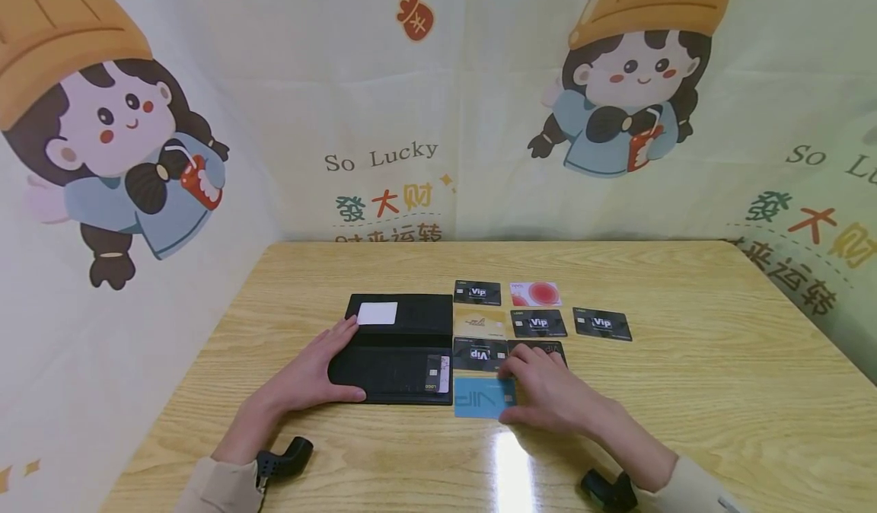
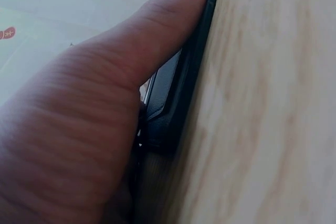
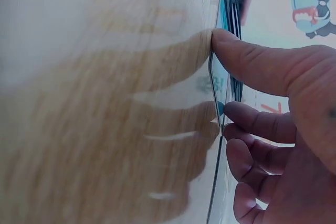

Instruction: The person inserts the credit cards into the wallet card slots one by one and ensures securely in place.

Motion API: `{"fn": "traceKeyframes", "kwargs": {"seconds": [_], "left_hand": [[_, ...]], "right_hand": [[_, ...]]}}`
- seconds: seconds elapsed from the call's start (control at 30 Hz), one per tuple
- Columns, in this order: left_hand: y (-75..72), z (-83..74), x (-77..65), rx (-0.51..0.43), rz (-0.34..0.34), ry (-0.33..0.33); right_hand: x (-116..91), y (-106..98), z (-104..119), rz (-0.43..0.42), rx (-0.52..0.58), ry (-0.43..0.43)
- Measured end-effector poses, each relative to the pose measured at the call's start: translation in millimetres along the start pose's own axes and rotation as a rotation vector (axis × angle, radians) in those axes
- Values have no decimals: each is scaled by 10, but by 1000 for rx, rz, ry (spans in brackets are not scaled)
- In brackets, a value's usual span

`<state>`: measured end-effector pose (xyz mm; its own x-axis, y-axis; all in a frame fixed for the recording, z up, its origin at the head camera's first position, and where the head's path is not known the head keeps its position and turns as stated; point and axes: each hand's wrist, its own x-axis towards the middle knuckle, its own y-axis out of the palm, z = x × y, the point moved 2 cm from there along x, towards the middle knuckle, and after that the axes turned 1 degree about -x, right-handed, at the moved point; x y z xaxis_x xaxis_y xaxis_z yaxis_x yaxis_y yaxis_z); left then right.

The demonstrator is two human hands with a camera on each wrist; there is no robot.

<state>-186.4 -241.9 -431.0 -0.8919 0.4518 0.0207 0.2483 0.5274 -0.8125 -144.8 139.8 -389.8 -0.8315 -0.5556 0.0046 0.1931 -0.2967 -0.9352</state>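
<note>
Now I am seeing the blue VIP card (image 1: 474, 399) lying just beside the black card wallet (image 1: 390, 368), on its right. The right hand (image 1: 551, 395) is pinching the card's right end; the left hand (image 1: 308, 372) is resting, fingers extended, on the wallet. Light edge pressure is probably preventing bending. A black Vip card (image 1: 469, 355) is crowding the far edge; bare table (image 1: 425, 452) is giving room nearer.

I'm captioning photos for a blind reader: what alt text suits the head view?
A person's right hand pinches a blue card while the left hand rests on the left side of an open black wallet. Other cards, mostly black, lie to the wallet's right on a wooden table, in front of a cartoon-printed backdrop.
</note>
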Motion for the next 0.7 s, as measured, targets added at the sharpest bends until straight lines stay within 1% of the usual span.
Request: {"fn": "traceKeyframes", "kwargs": {"seconds": [0.2, 0.5, 0.7], "left_hand": [[1, 2, -3, 2, -4, 11], [1, 15, 0, -10, 4, -10], [0, 18, 10, -15, 3, -7]], "right_hand": [[-4, 17, -2, -2, 13, 20], [-12, 50, 8, -5, 40, 56], [-30, 62, 9, -30, 38, 42]]}}
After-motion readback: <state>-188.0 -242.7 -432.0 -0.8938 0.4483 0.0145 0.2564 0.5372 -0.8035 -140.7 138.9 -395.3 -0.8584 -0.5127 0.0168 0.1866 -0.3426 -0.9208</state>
